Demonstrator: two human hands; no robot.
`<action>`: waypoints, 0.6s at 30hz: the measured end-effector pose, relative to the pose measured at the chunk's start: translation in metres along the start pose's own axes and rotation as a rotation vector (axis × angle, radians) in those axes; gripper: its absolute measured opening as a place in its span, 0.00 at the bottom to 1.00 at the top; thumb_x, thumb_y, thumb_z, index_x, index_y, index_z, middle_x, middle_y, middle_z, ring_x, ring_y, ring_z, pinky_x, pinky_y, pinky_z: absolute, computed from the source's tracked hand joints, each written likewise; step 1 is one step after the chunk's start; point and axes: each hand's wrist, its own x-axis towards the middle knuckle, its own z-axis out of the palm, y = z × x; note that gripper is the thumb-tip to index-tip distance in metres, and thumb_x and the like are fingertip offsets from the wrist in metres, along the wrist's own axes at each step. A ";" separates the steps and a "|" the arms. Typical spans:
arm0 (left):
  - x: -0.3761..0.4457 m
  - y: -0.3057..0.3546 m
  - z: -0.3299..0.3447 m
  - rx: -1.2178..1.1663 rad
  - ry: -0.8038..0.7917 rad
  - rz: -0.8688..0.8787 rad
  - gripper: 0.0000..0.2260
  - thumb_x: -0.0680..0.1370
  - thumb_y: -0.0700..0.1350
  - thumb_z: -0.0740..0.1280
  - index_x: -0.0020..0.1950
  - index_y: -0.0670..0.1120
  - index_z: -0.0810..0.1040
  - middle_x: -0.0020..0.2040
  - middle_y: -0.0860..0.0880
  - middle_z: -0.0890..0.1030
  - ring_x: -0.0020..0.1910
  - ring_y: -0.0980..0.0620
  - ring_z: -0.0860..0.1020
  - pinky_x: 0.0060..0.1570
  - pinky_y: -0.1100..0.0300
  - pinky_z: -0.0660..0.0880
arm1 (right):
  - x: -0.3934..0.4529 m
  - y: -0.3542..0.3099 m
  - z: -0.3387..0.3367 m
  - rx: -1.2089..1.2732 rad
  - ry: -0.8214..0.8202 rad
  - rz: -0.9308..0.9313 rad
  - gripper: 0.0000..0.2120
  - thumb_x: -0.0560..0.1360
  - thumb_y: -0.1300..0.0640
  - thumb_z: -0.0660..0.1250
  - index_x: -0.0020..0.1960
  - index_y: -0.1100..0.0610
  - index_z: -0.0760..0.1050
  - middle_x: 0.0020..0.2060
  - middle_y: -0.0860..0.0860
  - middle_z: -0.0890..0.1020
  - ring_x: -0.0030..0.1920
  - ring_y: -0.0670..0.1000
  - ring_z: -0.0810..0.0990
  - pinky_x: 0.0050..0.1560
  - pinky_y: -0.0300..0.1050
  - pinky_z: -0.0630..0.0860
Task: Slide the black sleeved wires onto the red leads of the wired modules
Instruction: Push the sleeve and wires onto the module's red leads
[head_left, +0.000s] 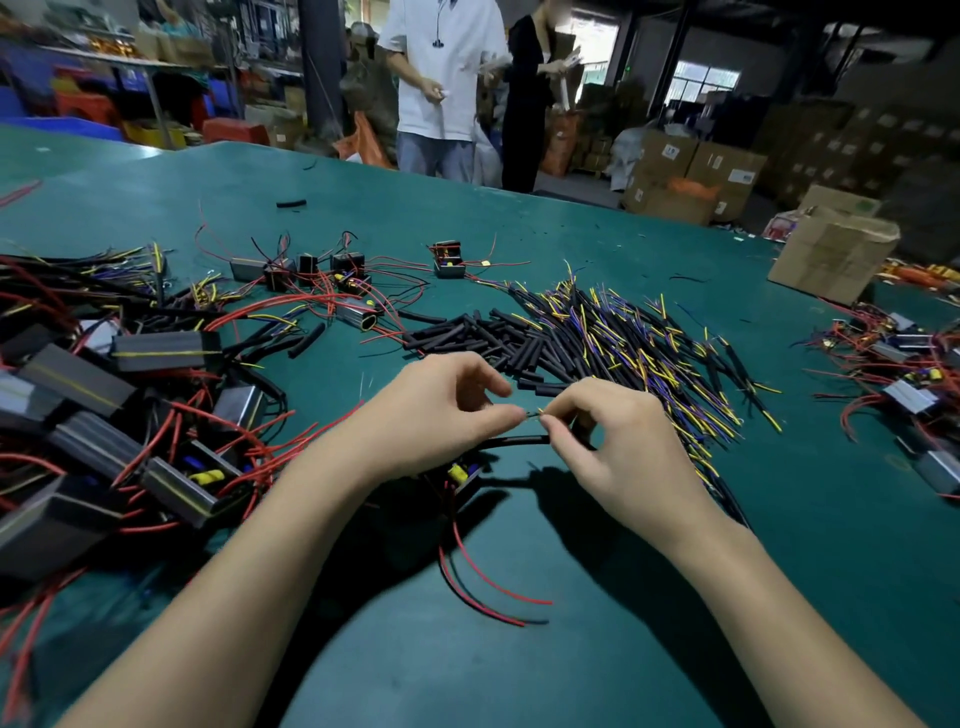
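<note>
the left hand (447, 410) has its thumb and forefinger pinched together on a thin lead end, and the right hand (605, 441) pinches the near end of a black sleeved wire (519, 441) the same way, fingertips almost touching over the green table mat (597, 649). the join sits right between the two pinches, so both hands are equally close to it. the sleeved wire's long axis runs roughly left to right, curving low under the hands toward the small open wired module (460, 475) with a yellow component, which lies just below the left wrist. the coming push looks like one along that left-right line, the sleeve travelling from the right hand toward the left. whether the pinched lead is actually the red one cannot be told, since the tips hide it and the frame is a little soft there.

the sleeve itself is matte black, slim and flexible, sagging between grip and module. two long red leads (488, 582) trail from the module toward the viewer, lying loose on the mat.

further out, a heap of black sleeved wires with yellow and purple ends (649, 353) lies just beyond the right hand, with short black tube pieces (483, 338) beside it. a big tangle of grey boxed modules with red wires (119, 415) fills the left side. a brown cardboard box (831, 254) stands at the far right, and two people (467, 88) stand beyond the table.
</note>
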 end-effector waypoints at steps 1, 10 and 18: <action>-0.001 -0.001 -0.005 0.033 -0.014 -0.005 0.07 0.72 0.52 0.72 0.46 0.52 0.79 0.40 0.55 0.82 0.40 0.59 0.79 0.42 0.71 0.72 | 0.000 0.000 0.000 0.008 0.009 0.013 0.03 0.75 0.59 0.68 0.42 0.57 0.78 0.37 0.47 0.79 0.38 0.51 0.77 0.41 0.54 0.75; -0.003 0.005 -0.004 0.071 0.004 0.096 0.02 0.73 0.47 0.72 0.41 0.51 0.83 0.34 0.54 0.83 0.31 0.62 0.76 0.33 0.75 0.69 | -0.002 -0.006 -0.002 -0.141 0.022 -0.061 0.03 0.73 0.62 0.69 0.42 0.57 0.78 0.37 0.49 0.79 0.36 0.55 0.77 0.37 0.50 0.74; -0.003 0.006 0.002 0.050 0.060 0.184 0.03 0.74 0.45 0.71 0.42 0.49 0.84 0.33 0.46 0.81 0.29 0.56 0.70 0.31 0.69 0.67 | 0.000 -0.008 -0.003 -0.223 0.083 -0.183 0.04 0.74 0.61 0.67 0.42 0.58 0.80 0.37 0.51 0.80 0.33 0.55 0.75 0.35 0.48 0.71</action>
